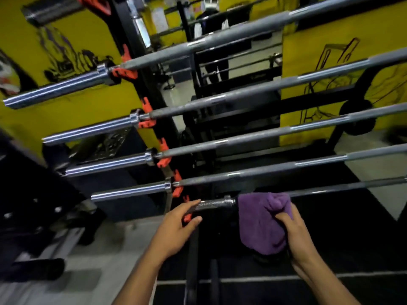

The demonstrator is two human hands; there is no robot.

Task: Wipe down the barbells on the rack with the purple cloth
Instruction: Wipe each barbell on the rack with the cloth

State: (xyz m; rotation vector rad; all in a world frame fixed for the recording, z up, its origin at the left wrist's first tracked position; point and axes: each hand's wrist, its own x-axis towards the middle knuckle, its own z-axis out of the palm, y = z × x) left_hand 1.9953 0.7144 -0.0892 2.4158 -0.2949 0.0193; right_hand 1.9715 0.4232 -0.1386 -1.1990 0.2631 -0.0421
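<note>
Right hand (293, 230) gripping purple cloth (259, 221) over lowest barbell (343, 187); left hand (178, 225), fingers spread, at its sleeve; the barbells above likely remain.

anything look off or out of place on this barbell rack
Nothing stands out. The barbells sit level in the orange hooks. The lowest barbell has the purple cloth draped over it, gripped by the right hand; the left hand reaches toward its end.
</note>
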